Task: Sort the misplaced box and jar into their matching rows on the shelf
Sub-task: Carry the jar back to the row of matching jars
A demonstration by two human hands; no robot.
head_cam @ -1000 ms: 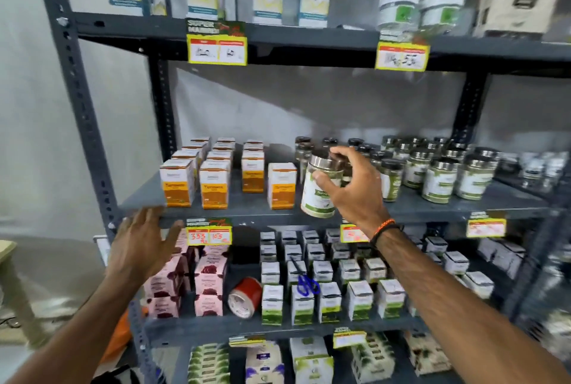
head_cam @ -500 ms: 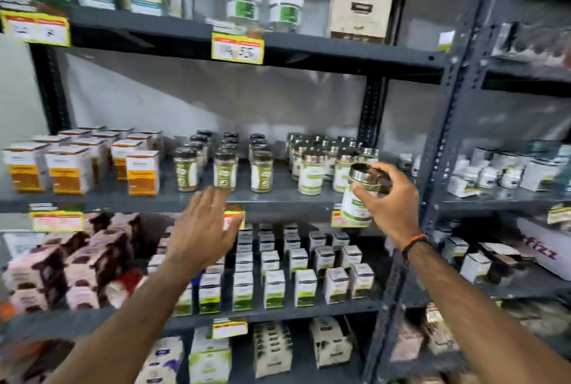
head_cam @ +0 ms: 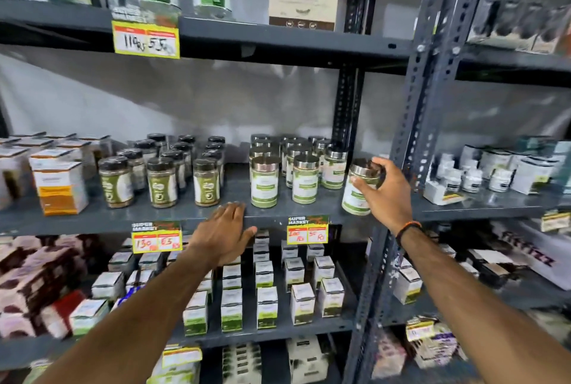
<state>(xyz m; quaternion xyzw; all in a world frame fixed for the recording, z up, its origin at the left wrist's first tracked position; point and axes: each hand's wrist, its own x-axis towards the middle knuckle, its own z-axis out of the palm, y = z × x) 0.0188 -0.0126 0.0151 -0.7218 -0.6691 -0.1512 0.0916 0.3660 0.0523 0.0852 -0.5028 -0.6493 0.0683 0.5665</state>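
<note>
My right hand (head_cam: 387, 190) grips a jar (head_cam: 355, 195) with a silver lid and a white-and-green label, tilted at the right end of the middle shelf (head_cam: 185, 218). It is just right of the rows of matching silver-lidded jars (head_cam: 284, 173). Whether its base touches the shelf I cannot tell. My left hand (head_cam: 225, 234) is open, fingers resting on the shelf's front edge below those jars. Left of them stand dark-lidded jars (head_cam: 160, 176), and further left orange-and-white boxes (head_cam: 58, 186).
A grey perforated upright post (head_cam: 414, 142) stands right behind the held jar. Yellow price tags (head_cam: 307, 230) hang from the shelf edge. Small green-and-white boxes (head_cam: 265, 300) fill the shelf below. White bottles (head_cam: 472, 179) sit on the neighbouring rack at right.
My right hand has carried the jar rightward along the middle shelf, past the dark-lidded jars to the silver-lidded rows. My left hand moved right and settled on the shelf edge.
</note>
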